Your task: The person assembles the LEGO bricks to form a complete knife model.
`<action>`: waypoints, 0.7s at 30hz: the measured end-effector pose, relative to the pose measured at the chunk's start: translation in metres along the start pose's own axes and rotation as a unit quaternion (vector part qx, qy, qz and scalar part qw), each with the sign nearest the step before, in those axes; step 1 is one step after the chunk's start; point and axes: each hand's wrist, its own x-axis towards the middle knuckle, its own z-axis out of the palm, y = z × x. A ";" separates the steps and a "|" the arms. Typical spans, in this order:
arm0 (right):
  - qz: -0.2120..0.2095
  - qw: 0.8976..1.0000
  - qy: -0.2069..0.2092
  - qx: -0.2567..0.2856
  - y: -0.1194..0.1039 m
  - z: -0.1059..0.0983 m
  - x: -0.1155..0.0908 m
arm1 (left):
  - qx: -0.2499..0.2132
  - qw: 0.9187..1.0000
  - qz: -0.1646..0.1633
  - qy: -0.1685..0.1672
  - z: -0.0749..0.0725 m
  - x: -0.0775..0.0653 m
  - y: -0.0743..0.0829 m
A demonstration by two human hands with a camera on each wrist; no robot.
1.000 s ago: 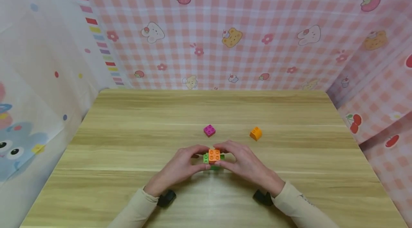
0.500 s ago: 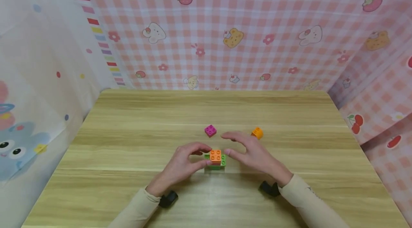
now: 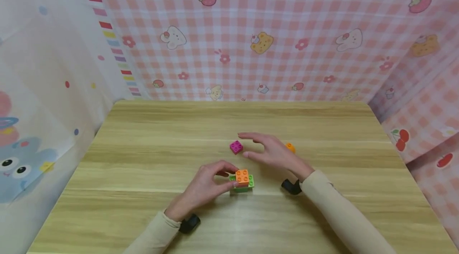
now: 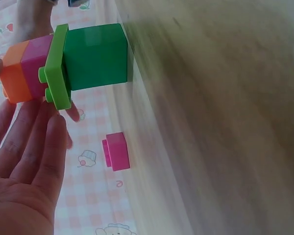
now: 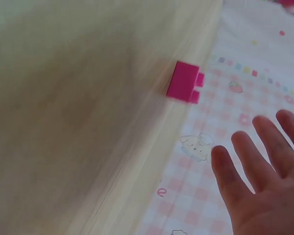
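A small stack of toy building bricks stands upright on the table: a dark green block [image 4: 97, 56] at the bottom, a light green plate [image 4: 57, 71], a magenta brick [image 4: 36, 66], and an orange brick [image 3: 242, 176] on top. My left hand [image 3: 206, 182] holds the orange brick between thumb and fingers, from the left side. Farther back, a loose magenta brick [image 3: 236, 148] lies studs up. My right hand [image 3: 274, 151] hovers just right of it, thumb and fingers spread apart around nothing; the right wrist view shows the fingers extended and apart from that loose brick.
A yellow-orange curved brick [image 3: 291, 147] lies behind my right hand, partly hidden by it. The wooden table [image 3: 161, 126] ends at a pink checked cloth [image 3: 201, 46] along its back edge.
My right hand has let go of the stack and moved up and back toward the loose magenta brick. My left hand has stayed at the stack.
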 end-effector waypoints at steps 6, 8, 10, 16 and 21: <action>0.024 0.998 -0.049 0.007 0.007 0.000 0.017 | -0.005 1.000 -0.001 0.003 0.002 -0.001 0.000; 0.033 0.997 -0.065 0.010 0.010 0.001 0.022 | -0.008 1.000 -0.004 0.003 0.002 -0.001 0.001; 0.039 0.996 -0.079 0.010 0.012 0.001 0.026 | -0.010 1.000 -0.008 0.003 0.002 -0.002 0.001; 0.033 0.994 -0.106 0.014 0.019 0.005 0.039 | -0.008 1.000 -0.008 0.007 0.003 -0.002 0.000; 0.033 0.992 -0.117 0.013 0.021 0.009 0.046 | -0.007 1.000 -0.008 0.007 0.003 -0.001 0.000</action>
